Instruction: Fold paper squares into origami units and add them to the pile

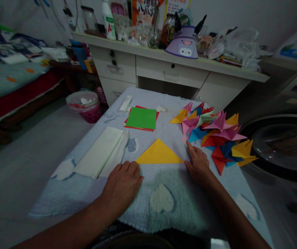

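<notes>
A yellow square of origami paper [160, 154], folded into a triangle, lies flat before me with its point facing away. My left hand [124, 183] is closed at the left corner, its curled fingers pressing there. Beside the right corner rests my right hand [198, 162], thumb touching the tip and index finger stretched forward, apart from the thumb. Farther back is a stack of square paper [141, 118], green on top with red edges showing below. Many folded paper cranes [218, 129] in pink, yellow, red and blue are heaped right of my right hand.
A cloth-covered table [161, 197] carries everything. Folded white paper [103, 150] lies at left, a small white box [125, 103] behind it. Beyond stands a cluttered white desk [169, 71]. A pink bin [85, 107] is on the floor at left, a washing machine [288, 100] at right.
</notes>
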A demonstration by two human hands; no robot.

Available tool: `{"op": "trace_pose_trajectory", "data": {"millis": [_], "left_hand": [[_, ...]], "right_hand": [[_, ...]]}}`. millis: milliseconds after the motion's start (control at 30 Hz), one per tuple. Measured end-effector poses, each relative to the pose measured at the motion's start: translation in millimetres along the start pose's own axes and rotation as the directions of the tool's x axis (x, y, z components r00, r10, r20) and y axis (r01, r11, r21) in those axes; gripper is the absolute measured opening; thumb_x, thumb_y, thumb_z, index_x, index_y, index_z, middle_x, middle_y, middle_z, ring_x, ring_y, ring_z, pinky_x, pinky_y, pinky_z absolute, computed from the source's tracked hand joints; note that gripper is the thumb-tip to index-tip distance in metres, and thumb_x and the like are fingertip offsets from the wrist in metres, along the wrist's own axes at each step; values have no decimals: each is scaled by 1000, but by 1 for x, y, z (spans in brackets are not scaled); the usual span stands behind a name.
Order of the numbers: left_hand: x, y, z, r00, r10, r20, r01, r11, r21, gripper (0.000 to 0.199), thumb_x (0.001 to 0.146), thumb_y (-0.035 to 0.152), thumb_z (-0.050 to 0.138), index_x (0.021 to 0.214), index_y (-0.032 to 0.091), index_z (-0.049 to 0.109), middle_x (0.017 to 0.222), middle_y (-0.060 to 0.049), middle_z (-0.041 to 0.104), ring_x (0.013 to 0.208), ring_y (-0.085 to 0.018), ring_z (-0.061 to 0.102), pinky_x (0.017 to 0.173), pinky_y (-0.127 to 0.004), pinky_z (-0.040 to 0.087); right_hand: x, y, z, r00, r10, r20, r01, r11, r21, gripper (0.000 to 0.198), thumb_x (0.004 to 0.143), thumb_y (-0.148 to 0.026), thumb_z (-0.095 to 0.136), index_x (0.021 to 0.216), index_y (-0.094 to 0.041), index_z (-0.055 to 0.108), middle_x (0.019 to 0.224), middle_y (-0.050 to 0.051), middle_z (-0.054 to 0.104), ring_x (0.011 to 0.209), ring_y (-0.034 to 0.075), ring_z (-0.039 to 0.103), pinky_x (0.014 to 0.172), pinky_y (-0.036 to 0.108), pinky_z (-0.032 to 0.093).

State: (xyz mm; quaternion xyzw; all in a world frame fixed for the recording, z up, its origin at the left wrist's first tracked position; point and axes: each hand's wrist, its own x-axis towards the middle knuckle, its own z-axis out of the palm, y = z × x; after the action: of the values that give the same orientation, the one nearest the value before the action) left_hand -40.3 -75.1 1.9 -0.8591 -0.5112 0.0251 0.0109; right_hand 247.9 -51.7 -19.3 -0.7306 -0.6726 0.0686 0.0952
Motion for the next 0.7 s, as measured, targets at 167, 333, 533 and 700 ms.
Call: {"op": "trace_pose_trajectory", "data": {"millis": [167, 333, 533, 700], "left_hand": [[15, -7, -22, 1000, 4, -15, -6, 992, -123, 20, 90, 30, 52, 92, 16, 66, 94, -10, 63, 93, -28, 57, 82, -45, 46], [51, -3, -12, 974, -24, -226, -69, 915, -397, 61, 82, 33, 62, 137, 19, 37, 130, -11, 52, 120, -28, 48, 103, -44, 40], [81, 4, 22, 956, -74, -284, -108, 812, -574, 94, 71, 34, 73, 146, 20, 18, 134, -16, 50, 123, -33, 48, 101, -51, 40], [77, 3, 26, 953, -104, -284, -108, 762, -639, 96, 67, 29, 77, 145, 21, 23, 133, -15, 53, 121, -34, 49, 99, -54, 41]], "right_hand": [[13, -4, -13, 994, -66, 91, 60, 996, 65, 70, 82, -20, 51, 149, -18, 30, 134, 16, 50, 118, 32, 47, 96, 47, 39], [28, -21, -5, 970, -245, -6, 238, 937, 257, 48, 88, -34, 46, 131, -14, 51, 126, 15, 56, 114, 29, 50, 99, 46, 39], [27, -35, 12, 954, -271, -125, 298, 894, 335, 36, 88, -39, 50, 116, -18, 58, 115, 13, 61, 107, 28, 53, 95, 46, 41], [23, -35, 12, 949, -282, -140, 314, 882, 352, 30, 89, -37, 51, 111, -20, 61, 111, 11, 62, 106, 28, 53, 94, 46, 40]]}}
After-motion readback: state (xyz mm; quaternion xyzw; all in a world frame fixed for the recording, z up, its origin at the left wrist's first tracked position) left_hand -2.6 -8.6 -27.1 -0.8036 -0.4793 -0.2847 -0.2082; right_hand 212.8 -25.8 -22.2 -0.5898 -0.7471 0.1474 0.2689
